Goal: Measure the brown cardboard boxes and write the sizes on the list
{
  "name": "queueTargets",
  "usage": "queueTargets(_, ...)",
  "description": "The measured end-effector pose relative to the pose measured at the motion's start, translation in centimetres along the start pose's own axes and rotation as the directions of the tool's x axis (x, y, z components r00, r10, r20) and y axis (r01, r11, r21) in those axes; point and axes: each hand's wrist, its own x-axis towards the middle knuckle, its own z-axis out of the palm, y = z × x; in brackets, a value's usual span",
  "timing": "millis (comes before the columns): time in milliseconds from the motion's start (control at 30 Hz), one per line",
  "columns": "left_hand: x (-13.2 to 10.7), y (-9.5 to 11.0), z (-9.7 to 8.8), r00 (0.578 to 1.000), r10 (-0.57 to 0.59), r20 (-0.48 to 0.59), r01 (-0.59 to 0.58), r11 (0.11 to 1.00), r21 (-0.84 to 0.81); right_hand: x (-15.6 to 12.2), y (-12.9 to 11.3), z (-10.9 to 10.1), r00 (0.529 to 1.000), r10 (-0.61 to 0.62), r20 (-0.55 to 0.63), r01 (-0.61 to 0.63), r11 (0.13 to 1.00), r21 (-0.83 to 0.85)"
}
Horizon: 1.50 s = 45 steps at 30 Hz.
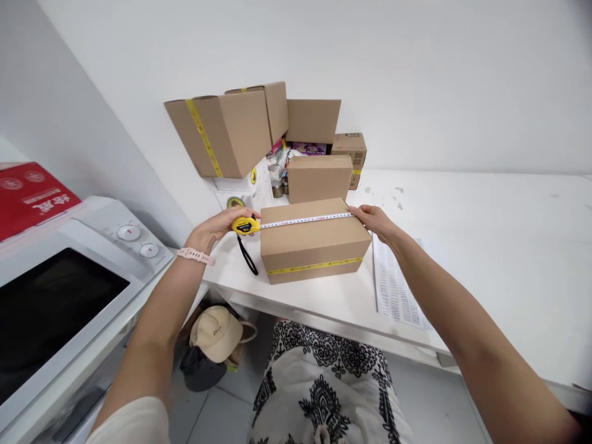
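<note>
A closed cardboard box [319, 237] with yellow tape along its front side sits on the white table. My left hand [222, 223] is closed around a yellow tape measure [245, 226] at the box's left end, its black wrist strap hanging down to the tabletop. The white measuring blade [300, 221] runs straight across the top of the box. At the right edge, my right hand [374, 221] pinches the blade's end against the box. Part of the right fingers is hidden behind the box edge.
Several other cardboard boxes [245, 129] are stacked behind, against the wall. Printed sheets [400, 283] lie on the white table [499, 246] to the right. A microwave [69, 277] with a red box [34, 197] on top stands left. Below hangs a beige cap [216, 333].
</note>
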Motion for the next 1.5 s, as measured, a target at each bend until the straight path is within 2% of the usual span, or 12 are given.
queueTargets(1067, 0.1, 0.1, 0.2, 1.000, 0.017, 0.022, -0.018, 0.999, 0.049, 0.2, 0.3, -0.3, 0.999, 0.018, 0.042, -0.018, 1.000, 0.016)
queueTargets(1267, 0.1, 0.1, 0.0, 0.999, 0.016, 0.047, -0.019, 0.998, 0.058, 0.0, -0.5, -0.4, 0.998, 0.057, 0.018, -0.056, 0.997, -0.053)
queueTargets(1500, -0.8, 0.9, 0.8, 0.998, 0.038, 0.054, -0.045, 0.990, 0.136, 0.7, -1.6, -0.7, 0.999, 0.014, -0.033, -0.022, 0.968, -0.252)
